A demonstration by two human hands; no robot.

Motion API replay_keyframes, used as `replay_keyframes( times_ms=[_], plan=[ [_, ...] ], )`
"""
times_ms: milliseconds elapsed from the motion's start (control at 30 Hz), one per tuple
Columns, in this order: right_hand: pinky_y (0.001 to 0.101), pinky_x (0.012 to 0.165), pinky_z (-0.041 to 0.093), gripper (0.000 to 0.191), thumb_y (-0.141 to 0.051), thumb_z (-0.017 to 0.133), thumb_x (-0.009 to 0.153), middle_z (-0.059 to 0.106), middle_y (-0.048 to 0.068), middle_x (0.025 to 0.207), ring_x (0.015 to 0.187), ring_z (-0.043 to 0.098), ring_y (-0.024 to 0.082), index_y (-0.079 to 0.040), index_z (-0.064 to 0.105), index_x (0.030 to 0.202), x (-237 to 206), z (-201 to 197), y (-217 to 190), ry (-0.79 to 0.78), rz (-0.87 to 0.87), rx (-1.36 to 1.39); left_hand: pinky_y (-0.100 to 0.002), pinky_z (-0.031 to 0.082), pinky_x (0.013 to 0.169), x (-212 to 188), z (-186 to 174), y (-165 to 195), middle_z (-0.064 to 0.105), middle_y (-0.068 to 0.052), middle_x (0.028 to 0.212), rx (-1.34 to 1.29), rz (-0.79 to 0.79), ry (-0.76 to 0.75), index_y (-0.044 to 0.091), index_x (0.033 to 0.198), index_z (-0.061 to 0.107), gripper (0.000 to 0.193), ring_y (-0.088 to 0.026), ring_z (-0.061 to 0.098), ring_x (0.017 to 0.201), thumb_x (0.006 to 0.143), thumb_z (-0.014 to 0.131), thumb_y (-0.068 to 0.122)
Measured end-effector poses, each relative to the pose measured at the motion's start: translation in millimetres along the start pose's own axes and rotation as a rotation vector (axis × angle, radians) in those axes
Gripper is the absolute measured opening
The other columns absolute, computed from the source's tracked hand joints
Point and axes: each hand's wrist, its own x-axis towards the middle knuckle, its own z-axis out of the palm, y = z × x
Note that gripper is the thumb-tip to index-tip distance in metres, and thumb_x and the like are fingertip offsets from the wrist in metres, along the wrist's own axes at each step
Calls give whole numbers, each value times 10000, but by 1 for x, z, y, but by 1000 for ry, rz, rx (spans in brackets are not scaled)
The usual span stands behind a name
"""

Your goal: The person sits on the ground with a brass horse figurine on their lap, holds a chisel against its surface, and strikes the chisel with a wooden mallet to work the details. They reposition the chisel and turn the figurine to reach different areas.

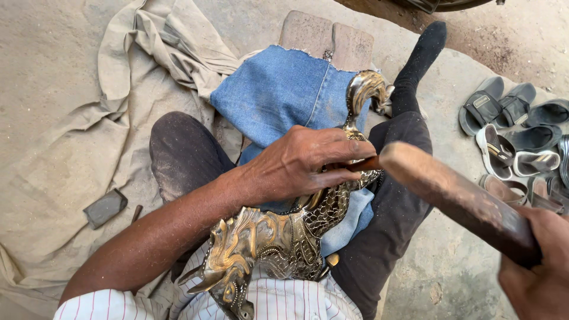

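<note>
L hand (pixel 296 169) is gripping a thin tool against the brass bird figure (pixel 296 231) lying on lap; R hand (pixel 536 266) is clutching wooden mallet (pixel 456 198) just beside.

Left hand (pixel 299 163) palm-down, fingers curled; right hand (pixel 536 269) fisted at frame edge, seemingly raised.

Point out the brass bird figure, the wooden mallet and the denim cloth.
brass bird figure (pixel 284 240): head view, on its engraved body across the lap.
wooden mallet (pixel 456 198): head view, on the middle of its long wooden block.
denim cloth (pixel 284 89): head view, on the bare blue upper part.
</note>
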Motion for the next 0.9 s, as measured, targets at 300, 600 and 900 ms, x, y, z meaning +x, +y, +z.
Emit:
replay_keyframes(
  times_ms=[300, 600, 900],
  plan=[
    [259, 826, 538, 226, 38, 752, 977, 679, 102, 957, 887, 672, 145, 12, 645, 1174, -16, 25, 24, 103, 97, 144, -325, 623, 784, -2, -3, 4, 712, -31, 1111, -31, 45, 14, 148, 1357, 591, 428, -205, 734, 953, 977, 785, 177],
    [245, 813, 544, 206, 44, 721, 1006, 671, 104, 966, 878, 670, 139, 24, 612, 1180, -27, 36, 44, 101, 151, 205, -330, 626, 744, 1, 0, 1, 709, -23, 1042, 10, -15, -3, 148, 1337, 609, 442, -177, 730, 886, 944, 802, 209],
    [249, 780, 533, 234, 45, 718, 1013, 659, 129, 992, 859, 662, 158, 50, 596, 1213, -25, 41, 53, 92, 212, 284, -344, 638, 824, -2, -2, -1, 714, -47, 1103, 12, 32, -8, 138, 1351, 602, 447, -220, 739, 996, 954, 797, 204]
  ],
)
